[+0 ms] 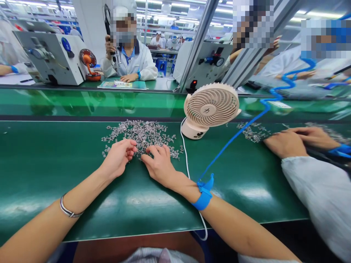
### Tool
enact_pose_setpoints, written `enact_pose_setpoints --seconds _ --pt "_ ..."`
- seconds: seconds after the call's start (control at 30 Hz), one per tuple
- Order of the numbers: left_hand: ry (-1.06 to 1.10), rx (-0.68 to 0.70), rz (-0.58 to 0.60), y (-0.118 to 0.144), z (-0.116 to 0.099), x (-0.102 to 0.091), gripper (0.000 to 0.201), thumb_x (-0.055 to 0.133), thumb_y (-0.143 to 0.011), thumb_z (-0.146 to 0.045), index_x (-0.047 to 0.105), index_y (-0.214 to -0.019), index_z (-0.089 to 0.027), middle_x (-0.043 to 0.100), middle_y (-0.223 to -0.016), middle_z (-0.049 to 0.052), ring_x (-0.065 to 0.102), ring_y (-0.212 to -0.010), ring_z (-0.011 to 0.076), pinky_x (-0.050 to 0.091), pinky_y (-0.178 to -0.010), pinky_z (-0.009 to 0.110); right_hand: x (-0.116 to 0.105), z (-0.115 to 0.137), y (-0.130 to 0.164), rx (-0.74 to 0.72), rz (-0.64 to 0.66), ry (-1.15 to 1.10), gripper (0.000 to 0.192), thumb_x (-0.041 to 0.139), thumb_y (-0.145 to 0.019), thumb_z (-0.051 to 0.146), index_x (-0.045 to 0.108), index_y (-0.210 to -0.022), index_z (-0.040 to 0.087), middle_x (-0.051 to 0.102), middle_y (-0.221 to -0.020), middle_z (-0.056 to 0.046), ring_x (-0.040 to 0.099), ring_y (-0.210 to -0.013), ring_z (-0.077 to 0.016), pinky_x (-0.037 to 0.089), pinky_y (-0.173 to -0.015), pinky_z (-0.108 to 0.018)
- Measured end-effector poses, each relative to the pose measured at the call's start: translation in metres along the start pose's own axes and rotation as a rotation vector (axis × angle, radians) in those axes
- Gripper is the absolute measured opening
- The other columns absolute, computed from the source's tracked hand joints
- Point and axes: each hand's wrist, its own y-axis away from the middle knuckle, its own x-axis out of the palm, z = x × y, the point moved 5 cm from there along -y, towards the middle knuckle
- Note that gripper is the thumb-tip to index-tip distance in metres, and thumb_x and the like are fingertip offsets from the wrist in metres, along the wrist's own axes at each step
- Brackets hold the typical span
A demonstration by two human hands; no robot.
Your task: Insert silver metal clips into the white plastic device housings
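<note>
A loose heap of small silvery metal parts [142, 132] lies spread on the green table top in front of me. At its near left edge is my left hand [119, 155], fingers curled in and thumb against them; whatever they pinch is too small to make out. My right hand [160, 162] rests at the heap's near right side, its fingers bent down with the tips among the parts. Thumb and forefinger come close together there, and what lies between them is hidden. A blue wrist strap [203, 193] is around my right wrist.
A beige desk fan [211, 106] stands right of the heap, its white cable [186, 157] running to the table's near edge. A blue coiled cord [233, 137] rises rightward from my strap. A co-worker's hands [287, 142] work at another heap. Opposite sits another person [128, 54].
</note>
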Motion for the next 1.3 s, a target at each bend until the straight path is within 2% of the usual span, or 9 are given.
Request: enact_pose_setpoints --seconds 0.13,0.33,0.47,0.7,0.8,0.97,1.1,1.2,1.3 --pt "-0.043 -0.019 0.050 0.002 0.006 0.005 0.014 0.059 -0.057 -0.027 0.057 -0.063 -0.014 0.055 -0.062 0.000 0.046 -0.053 0.0069 0.036 -0.050 0.020 -0.006 -0.014 -0.001 0.080 -0.061 -0.152 0.023 0.042 -0.088 0.019 0.064 -0.082 0.017 0.060 -0.077 -0.006 0.050 -0.075 -0.0183 0.033 -0.075 -0.035" --pt "-0.255 0.079 0.209 0.009 0.015 0.018 0.017 0.062 -0.062 -0.032 0.061 -0.069 -0.016 0.059 -0.063 0.001 0.048 -0.055 0.0087 0.037 -0.053 0.022 -0.022 -0.028 0.002 0.179 -0.297 -0.557 0.017 0.045 -0.085 0.019 0.061 -0.083 0.019 0.063 -0.079 -0.003 0.056 -0.073 -0.0148 0.039 -0.070 -0.029" --pt "-0.285 0.211 0.283 0.014 0.016 0.024 0.016 0.063 -0.064 -0.030 0.061 -0.071 -0.016 0.061 -0.069 0.001 0.053 -0.064 0.0118 0.042 -0.062 0.026 -0.026 -0.022 0.005 0.183 -0.303 -0.651 0.016 0.046 -0.085 0.020 0.061 -0.078 0.019 0.062 -0.074 -0.003 0.055 -0.070 -0.0145 0.041 -0.067 -0.028" --pt "-0.367 0.320 0.264 0.015 0.018 0.022 0.018 0.055 -0.073 -0.034 0.059 -0.071 -0.016 0.055 -0.063 -0.002 0.049 -0.061 0.0110 0.039 -0.060 0.025 -0.027 -0.014 0.006 0.157 -0.253 -0.725 0.016 0.046 -0.084 0.019 0.061 -0.079 0.018 0.059 -0.070 -0.002 0.054 -0.065 -0.0137 0.043 -0.064 -0.027" --pt "-0.314 0.301 0.236 0.014 0.016 0.020 0.018 0.057 -0.072 -0.033 0.059 -0.068 -0.016 0.056 -0.062 -0.002 0.049 -0.060 0.0106 0.039 -0.059 0.024 -0.026 -0.011 0.006 0.119 -0.250 -0.731 0.014 0.047 -0.083 0.017 0.061 -0.081 0.018 0.058 -0.069 -0.001 0.053 -0.062 -0.0126 0.044 -0.061 -0.026" --pt "-0.185 0.210 0.291 0.017 0.017 0.025 0.011 0.062 -0.067 -0.026 0.061 -0.071 -0.016 0.062 -0.070 0.000 0.056 -0.069 0.0123 0.043 -0.070 0.026 -0.024 -0.011 0.007 0.105 -0.290 -0.736 0.016 0.048 -0.080 0.013 0.060 -0.090 0.016 0.063 -0.076 -0.003 0.055 -0.064 -0.0117 0.047 -0.062 -0.024" --pt "-0.156 0.183 0.283 0.016 0.022 0.025 0.013 0.062 -0.066 -0.024 0.061 -0.075 -0.015 0.064 -0.073 0.002 0.059 -0.074 0.0141 0.044 -0.076 0.027 -0.024 -0.012 0.007 0.096 -0.319 -0.709 0.017 0.048 -0.079 0.012 0.062 -0.089 0.017 0.063 -0.073 -0.002 0.056 -0.061 -0.0113 0.047 -0.060 -0.024" --pt "-0.208 0.203 0.296 0.015 0.025 0.024 0.014 0.059 -0.069 -0.026 0.059 -0.074 -0.014 0.062 -0.071 0.002 0.057 -0.072 0.0140 0.043 -0.071 0.026 -0.024 -0.012 0.007 0.090 -0.318 -0.693 0.018 0.047 -0.078 0.013 0.062 -0.086 0.018 0.064 -0.071 -0.001 0.057 -0.060 -0.0112 0.047 -0.058 -0.023" --pt "-0.418 0.306 0.286 0.016 0.022 0.022 0.014 0.052 -0.073 -0.027 0.058 -0.072 -0.014 0.058 -0.065 0.000 0.051 -0.062 0.0113 0.038 -0.060 0.023 -0.024 -0.010 0.007 0.066 -0.286 -0.695 0.021 0.047 -0.076 0.011 0.063 -0.087 0.018 0.064 -0.071 -0.001 0.058 -0.060 -0.0115 0.048 -0.059 -0.023"
